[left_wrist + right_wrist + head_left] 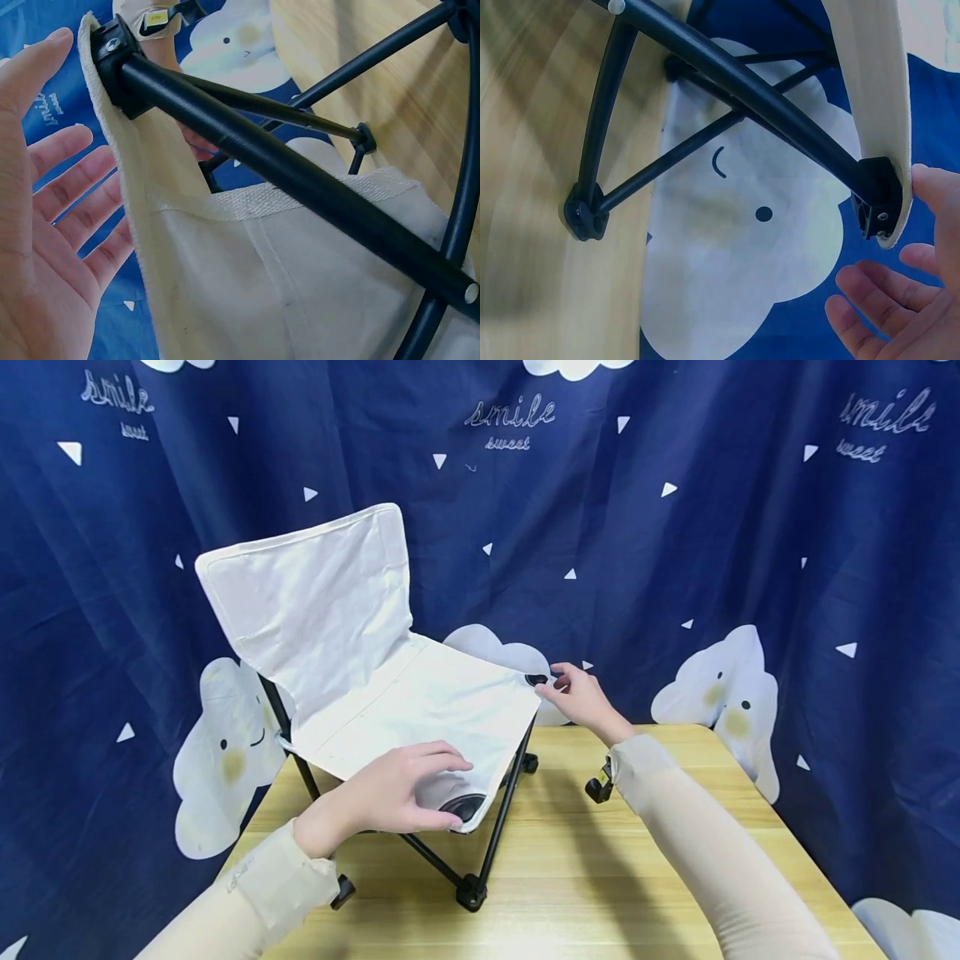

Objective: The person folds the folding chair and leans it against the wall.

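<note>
A white fabric folding chair [442, 693] with black tube legs stands unfolded on the table, its backrest [315, 585] up at the left. My left hand [397, 789] hovers by the near front corner of the seat, beside the black corner patch [462, 807], fingers spread. In the left wrist view, its palm faces the fabric edge and grips nothing. At the far front corner, my right hand [588, 697] has its fingers loosely bent next to another black patch [536, 679]. The right wrist view shows the thumb at the fabric edge by the black corner bracket [877, 196].
The chair stands on a light wood-grain table [600, 860]. Black leg feet [471, 893] rest on its top. A dark blue curtain [525, 510] with white clouds and triangles hangs behind and at both sides.
</note>
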`<state>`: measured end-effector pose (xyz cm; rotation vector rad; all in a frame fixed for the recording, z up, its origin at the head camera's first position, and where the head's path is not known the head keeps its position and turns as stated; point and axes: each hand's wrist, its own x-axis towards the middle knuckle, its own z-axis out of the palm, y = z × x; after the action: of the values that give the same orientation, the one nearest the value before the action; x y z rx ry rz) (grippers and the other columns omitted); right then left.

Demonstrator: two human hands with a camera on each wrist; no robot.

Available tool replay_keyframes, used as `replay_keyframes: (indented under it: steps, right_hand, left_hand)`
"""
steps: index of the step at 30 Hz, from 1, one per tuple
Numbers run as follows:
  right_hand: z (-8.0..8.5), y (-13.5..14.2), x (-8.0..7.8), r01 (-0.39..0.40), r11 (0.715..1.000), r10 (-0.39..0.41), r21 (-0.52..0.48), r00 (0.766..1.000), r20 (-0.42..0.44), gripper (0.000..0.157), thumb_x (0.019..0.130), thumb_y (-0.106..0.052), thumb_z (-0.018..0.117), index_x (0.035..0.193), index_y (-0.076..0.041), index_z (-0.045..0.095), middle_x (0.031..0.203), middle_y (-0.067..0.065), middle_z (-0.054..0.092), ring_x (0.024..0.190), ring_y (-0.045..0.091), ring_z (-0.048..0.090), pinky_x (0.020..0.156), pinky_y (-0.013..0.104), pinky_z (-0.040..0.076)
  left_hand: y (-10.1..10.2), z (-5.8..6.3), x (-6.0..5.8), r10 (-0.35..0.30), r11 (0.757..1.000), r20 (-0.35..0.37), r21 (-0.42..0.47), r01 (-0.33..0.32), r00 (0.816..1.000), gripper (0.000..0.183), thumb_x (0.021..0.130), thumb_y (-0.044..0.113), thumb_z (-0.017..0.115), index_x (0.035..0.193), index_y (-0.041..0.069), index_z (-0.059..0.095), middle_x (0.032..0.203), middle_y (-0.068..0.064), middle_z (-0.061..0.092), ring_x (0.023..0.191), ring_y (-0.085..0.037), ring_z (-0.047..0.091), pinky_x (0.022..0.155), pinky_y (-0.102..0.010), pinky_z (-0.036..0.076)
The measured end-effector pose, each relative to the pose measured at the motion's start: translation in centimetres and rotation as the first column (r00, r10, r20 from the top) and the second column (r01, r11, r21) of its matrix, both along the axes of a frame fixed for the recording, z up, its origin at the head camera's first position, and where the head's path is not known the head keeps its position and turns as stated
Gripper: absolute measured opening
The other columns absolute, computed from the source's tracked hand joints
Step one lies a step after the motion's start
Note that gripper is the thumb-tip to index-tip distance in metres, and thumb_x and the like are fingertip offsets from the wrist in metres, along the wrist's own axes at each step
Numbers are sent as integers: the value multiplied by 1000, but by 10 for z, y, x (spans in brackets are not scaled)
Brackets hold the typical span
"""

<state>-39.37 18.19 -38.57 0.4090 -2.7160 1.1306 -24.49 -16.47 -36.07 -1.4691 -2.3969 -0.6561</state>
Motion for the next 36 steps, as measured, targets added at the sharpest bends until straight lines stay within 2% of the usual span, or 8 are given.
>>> replay_keyframes:
  steps: [9, 13, 19, 30, 36]
  right_hand:
    - [-3, -3, -1, -1, 1000, 1, -13, 1000, 9, 70, 106, -42, 67, 158, 1, 49, 125, 26, 73, 109, 39, 72, 91, 52, 60]
    - [-3, -4, -1, -1, 1000, 2, -26, 1000, 30, 71, 107, -43, 66, 160, 1, 48, 126, 26, 73, 110, 39, 72, 92, 53, 59]
    - [-5, -5, 0, 3, 999, 0, -51, 998, 60, 73, 107, -44, 65, 161, 2, 46, 131, 26, 70, 116, 40, 69, 95, 53, 59]
    - [-8, -9, -2, -24, 997, 27, -73, 999, 42, 66, 108, -37, 65, 158, 3, 50, 125, 23, 70, 118, 38, 68, 93, 48, 58]
    - [-9, -9, -2, -19, 995, 24, -97, 998, 55, 66, 108, -34, 66, 158, 5, 49, 124, 24, 70, 116, 38, 67, 91, 44, 57]
  left_hand:
    - [1, -10, 0, -38, 999, -37, 30, 39, 999, 64, 84, 46, 93, 133, 10, 74, 127, 3, 71, 116, -12, 68, 103, -33, 59]
    - [3, -14, 1, -54, 998, -55, 30, 56, 997, 67, 80, 46, 96, 133, 10, 73, 125, 3, 71, 114, -12, 67, 100, -31, 60]
    - [4, -17, 1, -57, 998, -44, 30, 59, 997, 67, 75, 44, 99, 129, 13, 74, 121, 4, 69, 112, -11, 65, 97, -29, 59]
    - [7, -20, 6, -60, 997, -52, 48, 63, 997, 61, 74, 38, 101, 122, 12, 74, 114, 2, 68, 107, -10, 60, 90, -24, 57]
    - [8, -23, 7, -72, 996, -79, 39, 75, 994, 58, 77, 37, 100, 123, 13, 73, 115, 4, 68, 109, -10, 62, 93, -25, 58]
